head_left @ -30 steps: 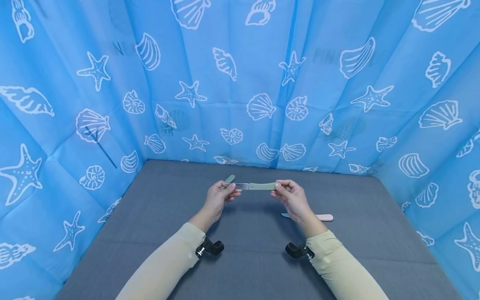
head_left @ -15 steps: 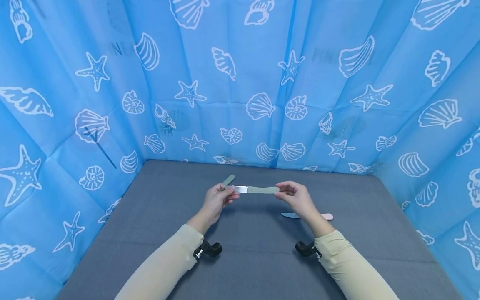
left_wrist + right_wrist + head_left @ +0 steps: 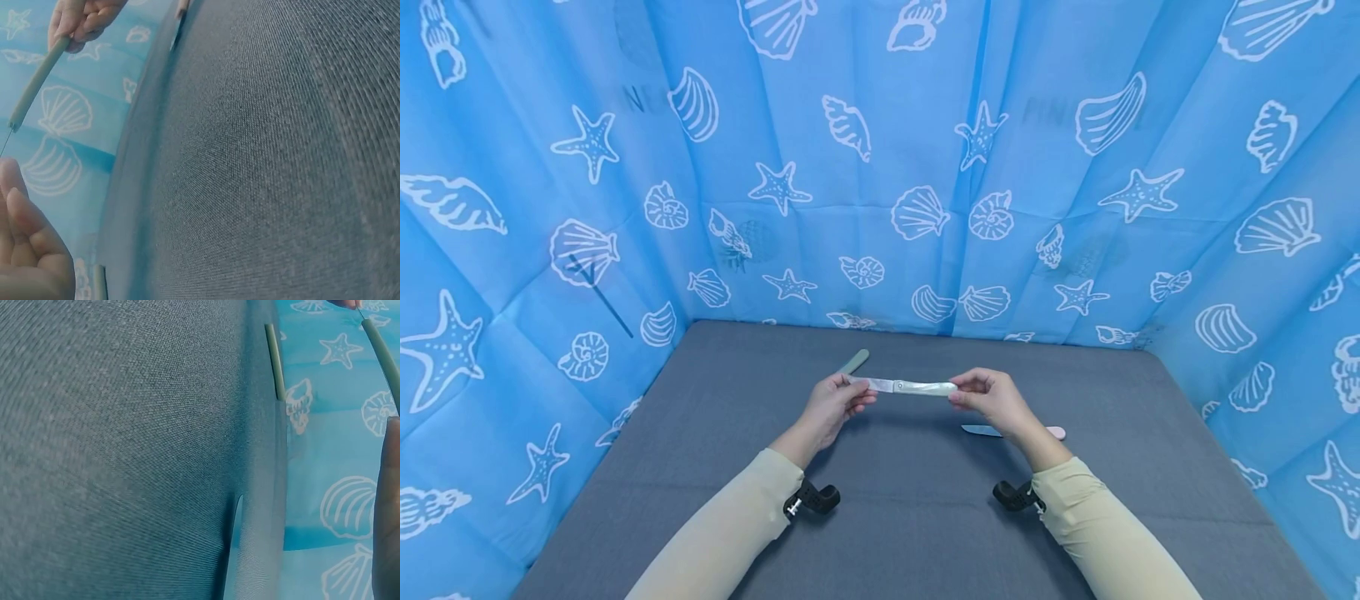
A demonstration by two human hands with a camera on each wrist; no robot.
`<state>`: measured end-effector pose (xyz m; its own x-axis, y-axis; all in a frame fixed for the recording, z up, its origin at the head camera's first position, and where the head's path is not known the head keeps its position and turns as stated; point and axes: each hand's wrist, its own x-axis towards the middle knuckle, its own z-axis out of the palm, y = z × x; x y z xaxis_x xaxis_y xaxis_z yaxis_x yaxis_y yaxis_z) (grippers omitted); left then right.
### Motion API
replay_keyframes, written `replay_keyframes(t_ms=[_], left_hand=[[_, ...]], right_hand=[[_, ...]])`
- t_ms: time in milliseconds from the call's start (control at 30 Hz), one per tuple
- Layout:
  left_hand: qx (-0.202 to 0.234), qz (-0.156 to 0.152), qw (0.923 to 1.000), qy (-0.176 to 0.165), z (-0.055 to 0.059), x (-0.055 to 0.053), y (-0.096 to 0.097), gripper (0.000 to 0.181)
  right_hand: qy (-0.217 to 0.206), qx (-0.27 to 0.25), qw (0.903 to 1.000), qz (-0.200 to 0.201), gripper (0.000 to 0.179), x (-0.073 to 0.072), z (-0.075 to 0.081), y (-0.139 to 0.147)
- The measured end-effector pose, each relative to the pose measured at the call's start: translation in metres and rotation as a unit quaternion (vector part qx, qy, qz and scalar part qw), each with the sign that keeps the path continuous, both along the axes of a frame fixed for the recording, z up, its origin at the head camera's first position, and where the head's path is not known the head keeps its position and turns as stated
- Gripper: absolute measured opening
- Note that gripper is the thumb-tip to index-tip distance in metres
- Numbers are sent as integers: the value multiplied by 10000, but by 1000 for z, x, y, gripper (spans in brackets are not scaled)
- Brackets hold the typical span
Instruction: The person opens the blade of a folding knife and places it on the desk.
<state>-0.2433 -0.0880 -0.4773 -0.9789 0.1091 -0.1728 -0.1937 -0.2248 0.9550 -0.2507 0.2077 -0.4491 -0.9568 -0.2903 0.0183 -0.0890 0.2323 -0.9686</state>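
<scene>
Above the table, a knife [image 3: 923, 388] with a pale green handle spans the gap between my hands. My left hand [image 3: 826, 408] pinches its metal blade between thumb and fingers, covering the tip. At the other side my right hand [image 3: 996, 400] grips the handle's end with thumb and fingertips. In the left wrist view the handle [image 3: 39, 81] runs down from the right hand towards the left fingers. A second green-handled knife [image 3: 854, 361] lies on the table beyond my left hand, its blade mostly hidden. Under my right wrist lies a pink-handled knife [image 3: 981, 430], partly covered.
A grey cloth covers the table [image 3: 895, 517]. Blue curtains [image 3: 880, 167] with white shells and starfish stand along its back and both sides. A black wrist mount [image 3: 812, 498] sticks out from each sleeve.
Both hands have lowered the knife slightly, and its handle now catches more light. The right hand has shifted a little right and down. Both knives on the table stay put.
</scene>
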Motion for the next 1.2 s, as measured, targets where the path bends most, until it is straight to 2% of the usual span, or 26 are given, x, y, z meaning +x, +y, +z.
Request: replay_keyframes(t_ms=[167,400,700,933,1200], left_hand=[[-181,-115,9998,-19,-1,0,-2,12],[-398,-183,9990,23,-2,-2,-6,22],[-727,347,9967,-71,-5,-5,-13,33],[-754,611,9952,-139,-4,-9,-19,34],[-770,979,9922,-34,-3,-13,-24,33]], right_hand=[[-217,-193,9996,28,28,-2,-2,3],[-313,-423,9986,-12,29,-6,-7,9],[-558,-412,9973,-251,27,-9,-11,17],[-780,-163,9966,-201,29,-13,-16,20],[-854,295,9958,-156,31,-18,-18,17]])
